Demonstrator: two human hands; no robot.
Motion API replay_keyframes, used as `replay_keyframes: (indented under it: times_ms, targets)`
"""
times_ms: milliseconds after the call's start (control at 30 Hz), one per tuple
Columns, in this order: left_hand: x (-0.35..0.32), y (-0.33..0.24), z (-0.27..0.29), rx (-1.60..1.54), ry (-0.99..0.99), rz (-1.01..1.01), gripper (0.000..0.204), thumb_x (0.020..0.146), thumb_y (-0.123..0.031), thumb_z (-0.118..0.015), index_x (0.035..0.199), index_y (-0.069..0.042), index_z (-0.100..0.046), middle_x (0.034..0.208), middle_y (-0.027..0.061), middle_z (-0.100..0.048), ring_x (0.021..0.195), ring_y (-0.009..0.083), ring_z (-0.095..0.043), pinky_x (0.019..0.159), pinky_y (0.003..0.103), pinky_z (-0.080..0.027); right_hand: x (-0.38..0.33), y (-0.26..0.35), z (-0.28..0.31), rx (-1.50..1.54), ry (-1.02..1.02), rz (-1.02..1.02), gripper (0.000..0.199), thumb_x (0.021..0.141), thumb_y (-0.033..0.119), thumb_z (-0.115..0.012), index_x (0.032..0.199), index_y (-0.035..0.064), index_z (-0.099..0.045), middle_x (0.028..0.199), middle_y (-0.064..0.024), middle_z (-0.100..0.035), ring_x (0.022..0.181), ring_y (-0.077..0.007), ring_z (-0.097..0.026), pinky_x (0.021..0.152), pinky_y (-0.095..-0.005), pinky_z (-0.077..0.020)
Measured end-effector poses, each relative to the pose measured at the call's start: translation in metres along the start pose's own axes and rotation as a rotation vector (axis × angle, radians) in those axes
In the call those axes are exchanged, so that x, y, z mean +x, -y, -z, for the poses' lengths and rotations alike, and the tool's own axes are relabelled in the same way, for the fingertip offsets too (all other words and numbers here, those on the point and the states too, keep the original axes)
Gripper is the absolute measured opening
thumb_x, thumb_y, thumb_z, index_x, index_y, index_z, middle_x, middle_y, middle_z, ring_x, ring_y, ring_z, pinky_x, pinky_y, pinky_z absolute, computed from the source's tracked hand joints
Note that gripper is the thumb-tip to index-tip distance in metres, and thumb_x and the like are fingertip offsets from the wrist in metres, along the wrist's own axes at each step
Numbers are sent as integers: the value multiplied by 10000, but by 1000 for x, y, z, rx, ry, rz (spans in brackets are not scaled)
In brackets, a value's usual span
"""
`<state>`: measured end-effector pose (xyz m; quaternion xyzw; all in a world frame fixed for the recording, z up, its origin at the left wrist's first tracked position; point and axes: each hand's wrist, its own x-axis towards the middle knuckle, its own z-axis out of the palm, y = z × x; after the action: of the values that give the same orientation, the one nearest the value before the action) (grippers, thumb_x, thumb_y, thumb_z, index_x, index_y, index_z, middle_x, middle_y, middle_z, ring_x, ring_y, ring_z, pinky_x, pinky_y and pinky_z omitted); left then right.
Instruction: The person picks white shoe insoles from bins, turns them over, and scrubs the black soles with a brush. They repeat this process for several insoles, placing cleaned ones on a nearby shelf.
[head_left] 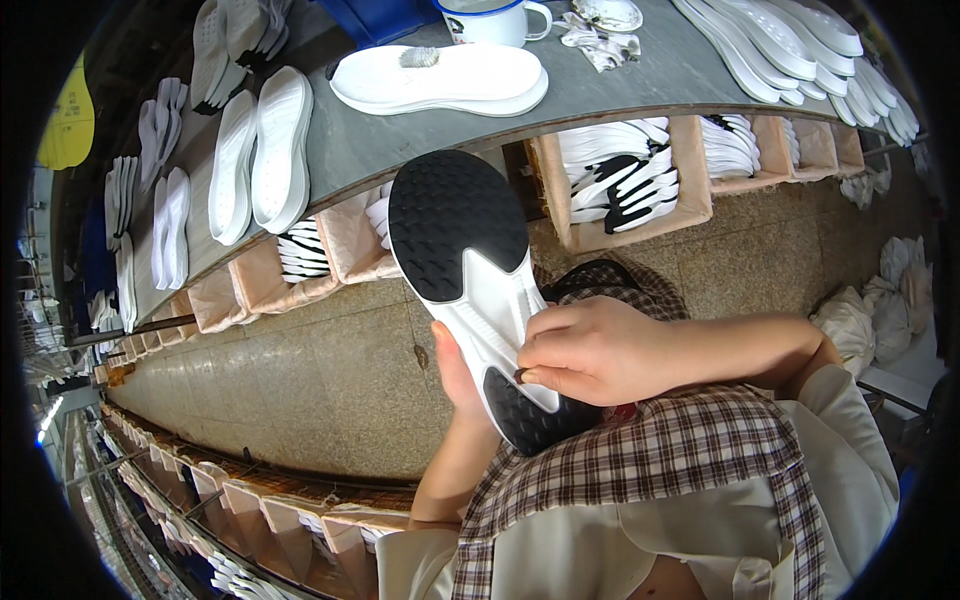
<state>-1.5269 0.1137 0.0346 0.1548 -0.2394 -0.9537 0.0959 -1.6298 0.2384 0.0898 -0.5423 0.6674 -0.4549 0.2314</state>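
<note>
A shoe sole [490, 285], white with black treaded pads at forefoot and heel, is tilted up before my body, its tread facing me. My left hand [456, 372] grips it from behind at the left edge of the waist; most of those fingers are hidden by the sole. Over the white part near the heel pad, my right hand [590, 352] is closed in a pinch, fingertips at the surface. A tiny dark bit shows between those fingertips, too small to name. The heel end rests close against the checked apron [700, 440].
On the grey bench [400, 140] ahead lie white soles [440, 75], one with a grey scouring-like pad [419, 57] on it. A white enamel mug [490, 22] and crumpled white scraps [602, 42] are behind. Lined bins [690, 180] of soles stand below the bench; white bags [870, 320] sit right.
</note>
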Motion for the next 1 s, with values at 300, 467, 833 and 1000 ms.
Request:
replay_keyframes:
  times_ms: [300, 467, 833, 1000]
  targets:
    - [-1, -1, 2, -44, -51, 20, 818, 893, -646, -283, 1364, 23, -304, 1203, 235, -524, 1042, 344, -572, 908, 429, -465, -2, -2, -6, -77, -28, 84, 108, 806, 115, -602, 848, 20, -575, 785, -106, -561, 623, -296, -597, 555, -373, -498]
    - [2, 0, 4, 3, -51, 0, 801, 903, -633, -269, 1368, 18, -301, 1224, 219, -517, 1064, 329, -563, 916, 425, -460, -3, -3, -6, -129, -20, 49, 106, 798, 107, -609, 822, 20, -553, 801, -104, -556, 609, -289, -597, 541, -378, -496]
    - [2, -2, 3, -12, -41, 1, 796, 907, -631, -259, 1377, 10, -291, 1246, 215, -501, 1083, 329, -552, 924, 426, -453, 0, -2, -6, -72, -13, 51, 113, 811, 125, -602, 857, 23, -580, 813, -99, -570, 629, -282, -600, 569, -371, -502]
    - [2, -3, 6, 3, 17, 18, 813, 899, -642, -267, 1371, 19, -293, 1243, 216, -504, 1081, 328, -553, 923, 421, -455, 2, -2, -5, -65, 6, 68, 116, 827, 138, -601, 855, 26, -589, 805, -100, -574, 639, -274, -602, 574, -365, -502]
